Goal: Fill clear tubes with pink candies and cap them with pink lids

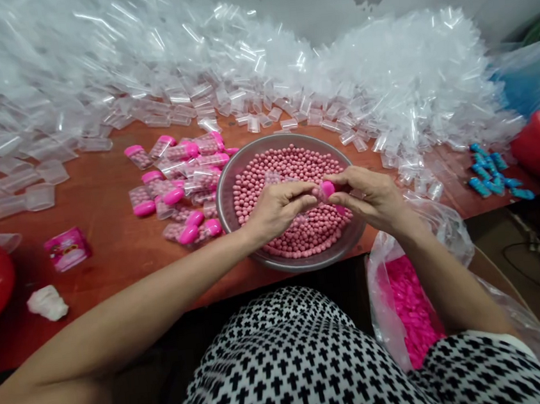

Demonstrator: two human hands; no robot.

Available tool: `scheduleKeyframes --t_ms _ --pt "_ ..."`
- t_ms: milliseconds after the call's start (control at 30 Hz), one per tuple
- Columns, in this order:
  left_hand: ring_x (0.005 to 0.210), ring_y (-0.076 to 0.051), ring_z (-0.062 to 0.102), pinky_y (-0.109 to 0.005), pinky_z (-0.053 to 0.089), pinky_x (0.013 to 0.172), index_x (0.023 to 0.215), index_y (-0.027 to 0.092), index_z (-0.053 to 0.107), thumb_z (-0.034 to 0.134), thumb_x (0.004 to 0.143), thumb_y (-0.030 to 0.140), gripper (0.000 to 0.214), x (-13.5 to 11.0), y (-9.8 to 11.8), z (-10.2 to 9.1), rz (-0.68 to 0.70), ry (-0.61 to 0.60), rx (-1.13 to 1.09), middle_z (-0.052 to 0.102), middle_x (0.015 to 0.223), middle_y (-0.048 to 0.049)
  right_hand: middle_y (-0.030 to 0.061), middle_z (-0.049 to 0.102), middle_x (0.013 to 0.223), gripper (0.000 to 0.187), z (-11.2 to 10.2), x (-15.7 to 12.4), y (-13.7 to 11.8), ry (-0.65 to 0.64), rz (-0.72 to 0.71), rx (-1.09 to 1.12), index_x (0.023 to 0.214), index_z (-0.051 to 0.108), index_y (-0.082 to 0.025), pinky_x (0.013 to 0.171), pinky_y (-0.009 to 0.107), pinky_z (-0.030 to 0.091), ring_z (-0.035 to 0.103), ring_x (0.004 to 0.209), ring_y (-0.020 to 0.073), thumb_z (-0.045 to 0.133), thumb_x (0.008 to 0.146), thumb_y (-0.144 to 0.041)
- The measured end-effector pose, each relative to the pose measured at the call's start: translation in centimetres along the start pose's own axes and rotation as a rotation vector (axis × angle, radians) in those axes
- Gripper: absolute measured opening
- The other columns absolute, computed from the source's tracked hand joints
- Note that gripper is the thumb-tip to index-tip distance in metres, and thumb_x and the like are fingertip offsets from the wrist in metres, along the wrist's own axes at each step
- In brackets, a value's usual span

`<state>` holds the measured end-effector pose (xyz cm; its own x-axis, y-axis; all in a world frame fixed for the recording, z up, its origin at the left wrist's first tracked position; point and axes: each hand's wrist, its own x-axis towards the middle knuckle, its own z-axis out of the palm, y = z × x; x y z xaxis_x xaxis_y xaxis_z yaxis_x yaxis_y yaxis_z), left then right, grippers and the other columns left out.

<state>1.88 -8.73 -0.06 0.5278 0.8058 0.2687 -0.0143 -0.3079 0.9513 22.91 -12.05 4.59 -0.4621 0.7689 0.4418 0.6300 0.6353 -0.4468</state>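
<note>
- Left: capped tubes (pixel 180 152) heaped loosely beside the basin (pixel 222 200); pink beads show through their clear walls.
- Your left hand (pixel 275 210) grasps a small clear tube (pixel 316 192), held above the loose beads (pixel 289 160) in the basin; fingers partly hide it.
- Step, judged: closing the tube. Next move likely calls for bracing it and pressing squarely.
- Your right hand (pixel 370 198) pinches a glossy pink cap (pixel 328 188) at the tube's end; cannot tell whether fully seated.
- Right: open plastic bag (pixel 382 306), bright pink pieces (pixel 412 309) inside.
</note>
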Motion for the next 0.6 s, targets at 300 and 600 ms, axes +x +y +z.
scheduleKeyframes --t_ms 300,600 --pt "0.075 -0.016 0.072 -0.025 0.055 0.072 0.090 0.020 0.080 0.068 0.084 0.023 0.014 -0.4 0.0 0.5 0.166 0.055 0.124 0.079 0.084 -0.0033 0.0046 0.062 0.080 0.022 0.8 -1.7 -1.4 0.014 -0.079 -0.183 0.117 0.062 -0.022 0.068 0.030 0.052 0.061 0.075 0.0190 0.053 0.097 -0.024" --pt "0.081 -0.017 0.071 -0.028 0.060 0.073 0.100 0.017 0.078 0.076 0.078 0.035 0.029 0.4 -0.2 0.2 -0.184 0.039 -0.322 0.077 0.096 -0.0063 0.0069 0.073 0.108 0.039 1.5 -1.7 -0.2 0.183 0.233 0.392 0.118 0.069 -0.028 0.088 0.041 0.058 0.070 0.096 0.0222 0.073 0.084 -0.044"
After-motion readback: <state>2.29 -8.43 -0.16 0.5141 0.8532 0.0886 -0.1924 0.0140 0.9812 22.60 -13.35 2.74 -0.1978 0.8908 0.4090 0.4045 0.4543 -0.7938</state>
